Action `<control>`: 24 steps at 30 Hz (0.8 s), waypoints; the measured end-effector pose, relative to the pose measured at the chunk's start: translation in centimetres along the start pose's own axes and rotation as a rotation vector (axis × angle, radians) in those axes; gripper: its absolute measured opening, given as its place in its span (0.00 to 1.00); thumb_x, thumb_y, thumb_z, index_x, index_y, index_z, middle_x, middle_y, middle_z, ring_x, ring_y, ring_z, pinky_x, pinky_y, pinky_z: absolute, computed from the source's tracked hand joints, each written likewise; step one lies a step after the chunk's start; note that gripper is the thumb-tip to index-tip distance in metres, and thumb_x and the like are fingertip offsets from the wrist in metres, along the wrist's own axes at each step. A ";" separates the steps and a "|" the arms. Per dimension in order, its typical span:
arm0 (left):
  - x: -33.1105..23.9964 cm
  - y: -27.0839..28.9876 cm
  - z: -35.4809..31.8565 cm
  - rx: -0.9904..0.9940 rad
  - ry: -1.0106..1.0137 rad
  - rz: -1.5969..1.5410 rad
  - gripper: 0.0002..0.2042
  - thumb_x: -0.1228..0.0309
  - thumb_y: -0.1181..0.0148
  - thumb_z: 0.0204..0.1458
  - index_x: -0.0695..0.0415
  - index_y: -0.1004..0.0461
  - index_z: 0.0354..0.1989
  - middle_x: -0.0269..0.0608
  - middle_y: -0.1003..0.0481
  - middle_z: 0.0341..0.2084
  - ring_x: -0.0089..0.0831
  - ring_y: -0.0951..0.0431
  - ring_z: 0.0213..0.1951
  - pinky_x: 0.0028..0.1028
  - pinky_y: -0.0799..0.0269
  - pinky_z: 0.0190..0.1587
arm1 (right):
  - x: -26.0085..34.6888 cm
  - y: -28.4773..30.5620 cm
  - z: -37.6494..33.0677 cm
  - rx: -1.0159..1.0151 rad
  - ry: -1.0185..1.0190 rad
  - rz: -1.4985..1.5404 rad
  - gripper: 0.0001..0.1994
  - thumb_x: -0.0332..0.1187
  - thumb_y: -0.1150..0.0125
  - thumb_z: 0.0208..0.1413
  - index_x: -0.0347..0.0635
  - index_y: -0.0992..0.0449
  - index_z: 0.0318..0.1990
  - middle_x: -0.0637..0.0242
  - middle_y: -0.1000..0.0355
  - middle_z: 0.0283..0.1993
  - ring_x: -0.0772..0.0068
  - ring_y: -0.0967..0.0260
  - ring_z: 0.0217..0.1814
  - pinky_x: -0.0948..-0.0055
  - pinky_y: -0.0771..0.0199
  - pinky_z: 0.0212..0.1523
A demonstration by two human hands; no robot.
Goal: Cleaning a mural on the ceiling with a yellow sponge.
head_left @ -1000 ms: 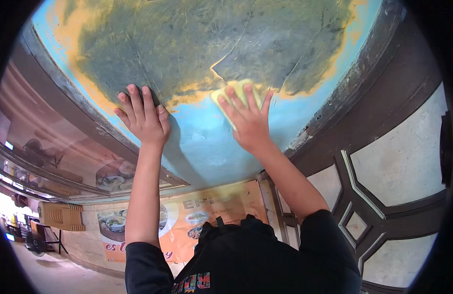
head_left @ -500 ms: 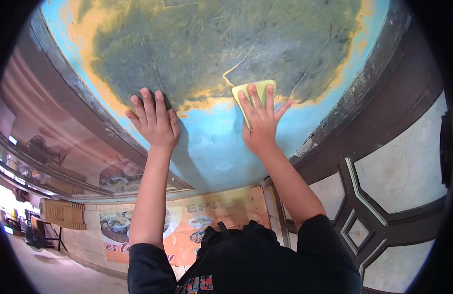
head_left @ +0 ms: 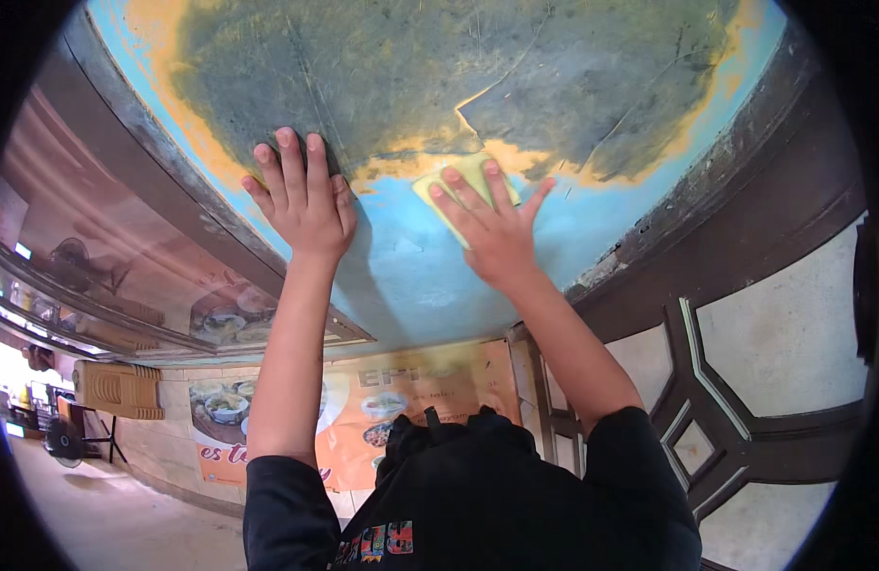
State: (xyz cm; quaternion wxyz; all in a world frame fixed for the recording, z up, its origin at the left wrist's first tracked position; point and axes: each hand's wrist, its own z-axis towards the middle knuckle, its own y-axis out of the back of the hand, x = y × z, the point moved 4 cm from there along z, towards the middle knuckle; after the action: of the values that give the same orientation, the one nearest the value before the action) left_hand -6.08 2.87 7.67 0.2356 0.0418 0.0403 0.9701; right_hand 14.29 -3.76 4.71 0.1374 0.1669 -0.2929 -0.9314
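In front of me is a light-blue painted surface (head_left: 411, 295) with a large dark grey, scuffed patch (head_left: 392, 76) edged in orange-yellow. My left hand (head_left: 308, 205) lies flat on the patch's lower left edge, fingers spread, holding nothing. Under the fingers of my right hand (head_left: 496, 233) is a thin pale-yellow pad (head_left: 473, 173), pressed flat to the surface where the orange edge meets the blue; whether it is cloth, sponge or paper I cannot tell. The thumb sticks out beside it. A thin crack line runs through the patch above the pad.
A brown-framed glass panel (head_left: 144, 219) borders the surface on the left. On the right stands a dark door with pale panels (head_left: 782, 324). Behind me are an orange food banner (head_left: 487, 381), stacked tan plastic stools (head_left: 120, 388) and a black fan (head_left: 63, 443).
My right hand has slid the pad left, from the patch's edge more onto the blue. The pad has tilted. My left hand stays flat at about the same spot; the view has shifted slightly.
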 end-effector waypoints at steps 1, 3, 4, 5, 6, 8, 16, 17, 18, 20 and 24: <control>-0.1 0.1 0.0 0.004 -0.020 0.002 0.24 0.65 0.63 0.59 0.58 0.40 0.63 0.50 0.45 0.65 0.48 0.55 0.69 0.47 0.75 0.69 | -0.6 0.3 0.0 -0.011 -0.078 0.005 0.33 0.22 0.49 0.43 0.64 0.33 0.61 0.77 0.43 0.68 0.54 0.62 0.75 0.22 0.92 0.58; -0.1 0.1 -0.1 0.010 -0.041 0.007 0.24 0.68 0.61 0.58 0.61 0.41 0.63 0.52 0.46 0.66 0.49 0.57 0.70 0.46 0.75 0.68 | -0.9 0.0 0.5 -0.084 -0.195 0.034 0.32 0.23 0.49 0.45 0.67 0.32 0.60 0.82 0.44 0.68 0.58 0.60 0.75 0.21 0.89 0.58; -0.1 0.1 -0.1 0.011 -0.043 0.003 0.24 0.68 0.61 0.58 0.61 0.40 0.63 0.52 0.46 0.66 0.49 0.57 0.70 0.46 0.75 0.68 | -0.2 -0.2 0.9 -0.083 -0.196 0.034 0.32 0.23 0.49 0.45 0.67 0.32 0.60 0.82 0.44 0.68 0.58 0.60 0.75 0.21 0.89 0.58; -0.2 0.0 0.0 0.012 -0.045 -0.001 0.24 0.68 0.61 0.58 0.61 0.40 0.63 0.52 0.46 0.66 0.49 0.57 0.70 0.46 0.75 0.68 | 0.7 -0.6 1.2 -0.051 -0.175 0.103 0.33 0.22 0.49 0.43 0.64 0.33 0.61 0.78 0.43 0.68 0.54 0.62 0.75 0.23 0.92 0.58; -0.3 -0.1 0.0 0.013 -0.047 -0.001 0.24 0.68 0.61 0.58 0.61 0.40 0.63 0.52 0.46 0.66 0.49 0.57 0.70 0.46 0.75 0.68 | 1.4 -1.0 1.5 -0.018 -0.154 0.172 0.35 0.21 0.49 0.42 0.61 0.34 0.62 0.74 0.42 0.68 0.50 0.63 0.75 0.25 0.95 0.58; -0.4 -0.2 -0.1 0.019 -0.034 -0.005 0.24 0.68 0.62 0.58 0.61 0.40 0.63 0.52 0.46 0.66 0.49 0.57 0.70 0.46 0.74 0.68 | 2.0 -1.6 1.0 -0.023 -0.049 0.101 0.35 0.23 0.46 0.41 0.63 0.34 0.62 0.76 0.41 0.67 0.51 0.61 0.75 0.24 0.95 0.58; -0.8 -0.3 -0.2 0.016 -0.042 -0.015 0.25 0.69 0.60 0.56 0.62 0.41 0.63 0.52 0.46 0.66 0.49 0.58 0.70 0.46 0.75 0.68 | 3.2 -2.1 2.0 -0.085 -0.073 0.093 0.35 0.24 0.45 0.43 0.68 0.35 0.62 0.80 0.47 0.70 0.58 0.63 0.76 0.21 0.91 0.58; -0.7 -0.3 -0.2 0.018 -0.040 -0.016 0.25 0.69 0.60 0.56 0.62 0.41 0.63 0.52 0.46 0.66 0.49 0.58 0.70 0.46 0.75 0.68 | 3.2 -2.1 1.5 -0.050 -0.018 0.046 0.35 0.23 0.45 0.43 0.68 0.35 0.62 0.80 0.47 0.70 0.57 0.63 0.76 0.21 0.91 0.58; -0.6 -0.4 -0.3 0.019 -0.040 -0.015 0.25 0.69 0.60 0.56 0.62 0.41 0.63 0.52 0.46 0.66 0.49 0.58 0.70 0.46 0.75 0.68 | 3.1 -2.2 1.2 -0.016 0.038 -0.001 0.35 0.23 0.45 0.43 0.69 0.34 0.62 0.79 0.47 0.70 0.55 0.63 0.76 0.21 0.91 0.58; -0.3 -0.2 -0.4 -0.002 -0.005 -0.017 0.23 0.64 0.63 0.60 0.55 0.38 0.63 0.49 0.44 0.65 0.48 0.55 0.69 0.48 0.75 0.68 | 2.6 -1.5 1.8 -0.026 -0.013 0.010 0.35 0.23 0.45 0.43 0.69 0.34 0.61 0.79 0.47 0.70 0.56 0.64 0.76 0.21 0.90 0.58; 0.2 -0.1 -0.3 0.002 0.008 -0.019 0.23 0.64 0.63 0.60 0.53 0.39 0.64 0.47 0.44 0.66 0.46 0.55 0.70 0.47 0.75 0.69 | 3.7 -0.7 4.5 -0.062 -0.091 0.073 0.34 0.24 0.45 0.44 0.72 0.33 0.60 0.80 0.46 0.70 0.57 0.62 0.75 0.21 0.91 0.58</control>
State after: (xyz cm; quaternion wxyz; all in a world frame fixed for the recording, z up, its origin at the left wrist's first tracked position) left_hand -6.22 3.04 7.41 0.2445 0.0376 0.0427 0.9680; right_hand 9.05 -2.30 6.88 0.1627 0.1092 -0.2755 -0.9411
